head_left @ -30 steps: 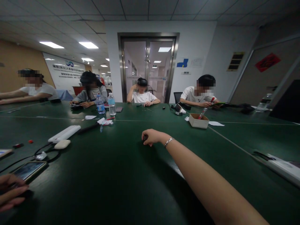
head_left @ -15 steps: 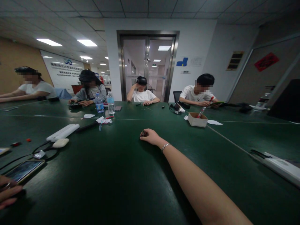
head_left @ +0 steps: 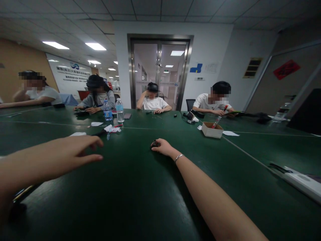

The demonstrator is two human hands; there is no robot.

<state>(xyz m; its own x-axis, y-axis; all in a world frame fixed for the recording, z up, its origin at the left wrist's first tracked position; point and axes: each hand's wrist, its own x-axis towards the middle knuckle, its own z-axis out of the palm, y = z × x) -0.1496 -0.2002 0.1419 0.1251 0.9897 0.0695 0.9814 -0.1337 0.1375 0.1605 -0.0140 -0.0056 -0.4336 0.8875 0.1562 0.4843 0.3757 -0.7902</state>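
The small dark piece (head_left: 154, 144) is pinched in the fingers of my right hand (head_left: 163, 147), low over the table (head_left: 135, 194), that arm stretched well forward. My left hand (head_left: 71, 153) hangs to its left, nearer me, thumb and fingers parted, released. My left forearm hides most of the phone (head_left: 26, 193). Beyond that hand are papers (head_left: 112, 129) and bottles (head_left: 119, 112); right of my right hand, a box (head_left: 212, 133).
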